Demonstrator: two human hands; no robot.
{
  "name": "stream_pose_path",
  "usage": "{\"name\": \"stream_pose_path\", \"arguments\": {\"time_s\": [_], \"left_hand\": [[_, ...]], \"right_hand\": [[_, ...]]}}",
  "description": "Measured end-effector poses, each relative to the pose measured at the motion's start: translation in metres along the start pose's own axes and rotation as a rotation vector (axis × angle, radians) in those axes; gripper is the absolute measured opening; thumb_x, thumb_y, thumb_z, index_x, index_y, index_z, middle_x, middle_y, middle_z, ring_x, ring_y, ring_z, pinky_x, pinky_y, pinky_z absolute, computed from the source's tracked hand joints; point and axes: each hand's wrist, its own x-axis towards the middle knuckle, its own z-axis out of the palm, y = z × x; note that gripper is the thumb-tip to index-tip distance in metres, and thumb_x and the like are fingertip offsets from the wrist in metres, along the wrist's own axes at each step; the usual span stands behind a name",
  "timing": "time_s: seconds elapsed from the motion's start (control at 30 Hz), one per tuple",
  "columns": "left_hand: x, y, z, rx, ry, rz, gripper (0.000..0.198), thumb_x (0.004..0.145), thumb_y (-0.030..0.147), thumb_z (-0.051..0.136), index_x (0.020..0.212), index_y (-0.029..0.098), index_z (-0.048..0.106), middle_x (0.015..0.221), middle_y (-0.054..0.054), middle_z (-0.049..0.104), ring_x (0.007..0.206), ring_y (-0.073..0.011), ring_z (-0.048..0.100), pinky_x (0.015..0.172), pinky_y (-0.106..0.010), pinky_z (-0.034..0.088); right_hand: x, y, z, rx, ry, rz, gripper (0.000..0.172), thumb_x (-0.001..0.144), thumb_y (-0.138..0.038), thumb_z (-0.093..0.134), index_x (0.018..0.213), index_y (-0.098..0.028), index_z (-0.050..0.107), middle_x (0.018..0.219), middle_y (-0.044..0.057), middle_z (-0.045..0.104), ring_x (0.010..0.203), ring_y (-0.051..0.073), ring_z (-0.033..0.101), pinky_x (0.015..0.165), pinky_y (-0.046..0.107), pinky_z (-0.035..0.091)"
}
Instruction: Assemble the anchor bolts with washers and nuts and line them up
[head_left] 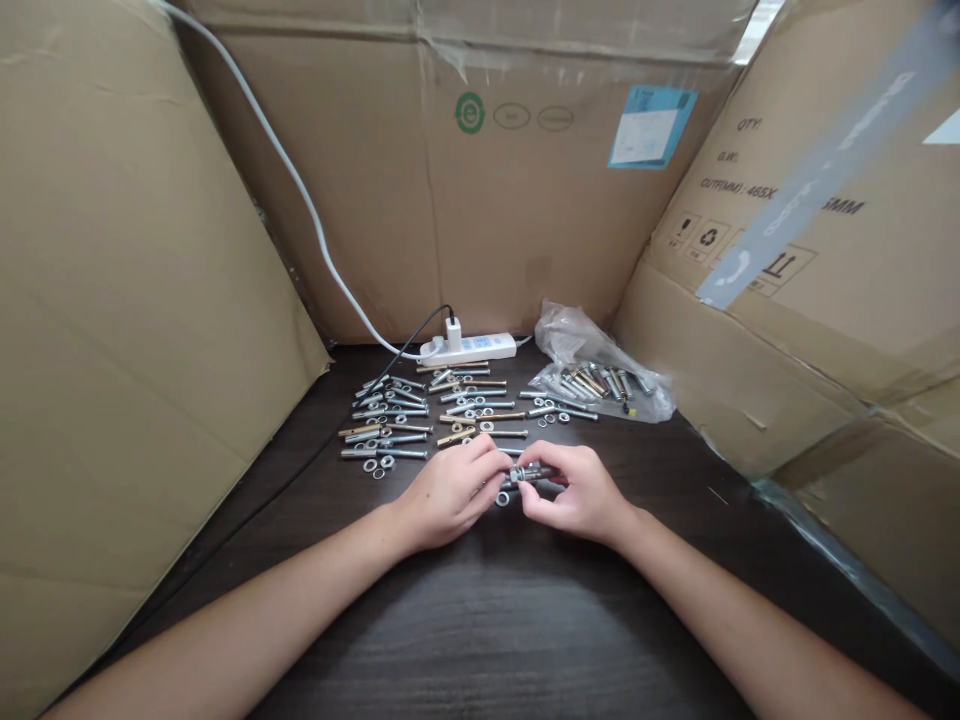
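Note:
Between my hands, just above the dark table, is a silvery expansion bolt [534, 473] with a hex nut at its left end, lying roughly level. My right hand [576, 492] is closed, thumb and fingers pinching the sleeve. My left hand [455, 490] is closed too, with its fingertips at the nut end; they partly hide that end. A flat washer [502, 499] lies on the table just under the left fingertips. Beyond my hands, bolts with sleeves, nuts and washers lie in rows, among them a long bolt [405, 454] and a brass-coloured sleeve [456, 437].
A clear plastic bag [574, 335] with more bolts lies at the back right. Behind the rows is a white power strip [480, 348] with a plugged-in adapter. A black cable [289, 478] crosses the table's left side. Cardboard boxes [525, 220] wall in the back and both sides.

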Motion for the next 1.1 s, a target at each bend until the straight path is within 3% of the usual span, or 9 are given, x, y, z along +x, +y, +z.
{"name": "stream_pose_path", "arguments": {"time_s": [0.17, 0.3, 0.4, 0.53, 0.77, 1.1], "left_hand": [[0.0008, -0.0002, -0.0008, 0.031, -0.018, 0.013, 0.025, 0.096, 0.022, 0.033, 0.087, 0.016, 0.056, 0.078, -0.003, 0.053, 0.071, -0.0144, 0.049, 0.065, -0.025, 0.039], [-0.001, -0.0003, 0.0007, -0.015, 0.052, -0.011, 0.013, 0.093, 0.02, 0.039, 0.096, 0.018, 0.051, 0.084, -0.003, 0.053, 0.074, -0.014, 0.05, 0.067, -0.026, 0.041], [-0.0033, -0.0023, 0.0027, -0.049, 0.101, 0.053, 0.017, 0.091, 0.017, 0.041, 0.105, 0.02, 0.05, 0.09, -0.004, 0.051, 0.077, -0.0136, 0.051, 0.068, -0.025, 0.043], [-0.0049, -0.0052, 0.0044, -0.011, 0.102, 0.118, 0.022, 0.089, 0.012, 0.04, 0.104, 0.022, 0.053, 0.088, -0.003, 0.047, 0.075, -0.0127, 0.049, 0.065, -0.024, 0.043], [-0.0038, -0.0043, 0.0034, -0.029, 0.075, 0.051, 0.02, 0.092, 0.017, 0.041, 0.107, 0.02, 0.053, 0.091, -0.004, 0.051, 0.078, -0.0136, 0.052, 0.069, -0.025, 0.044], [0.0, -0.0029, 0.0021, 0.029, 0.004, -0.012, 0.018, 0.093, 0.021, 0.038, 0.085, 0.017, 0.053, 0.074, 0.0, 0.055, 0.067, -0.0121, 0.051, 0.063, -0.024, 0.039]], "right_hand": [[0.0005, -0.0003, 0.0003, 0.006, 0.014, -0.008, 0.012, 0.069, -0.021, 0.058, 0.081, -0.02, 0.06, 0.065, -0.002, 0.061, 0.051, 0.009, 0.051, 0.049, 0.018, 0.043], [0.0006, -0.0001, 0.0003, 0.011, 0.013, -0.004, 0.011, 0.069, -0.02, 0.058, 0.08, -0.019, 0.06, 0.064, -0.003, 0.06, 0.05, 0.009, 0.05, 0.05, 0.018, 0.043], [0.0006, -0.0003, -0.0001, 0.016, -0.003, -0.001, 0.01, 0.07, -0.02, 0.058, 0.08, -0.019, 0.061, 0.063, -0.003, 0.06, 0.051, 0.009, 0.05, 0.05, 0.018, 0.042], [0.0008, -0.0006, -0.0004, 0.021, -0.01, 0.005, 0.011, 0.07, -0.019, 0.058, 0.08, -0.02, 0.061, 0.065, -0.002, 0.061, 0.052, 0.009, 0.052, 0.05, 0.018, 0.042], [0.0003, 0.001, 0.0003, 0.007, -0.007, 0.004, 0.011, 0.07, -0.019, 0.058, 0.08, -0.019, 0.062, 0.064, -0.002, 0.061, 0.052, 0.009, 0.05, 0.051, 0.018, 0.042], [-0.0001, 0.0015, 0.0002, 0.004, 0.007, -0.006, 0.012, 0.069, -0.019, 0.059, 0.08, -0.018, 0.061, 0.065, -0.002, 0.062, 0.052, 0.008, 0.05, 0.05, 0.018, 0.041]]}}
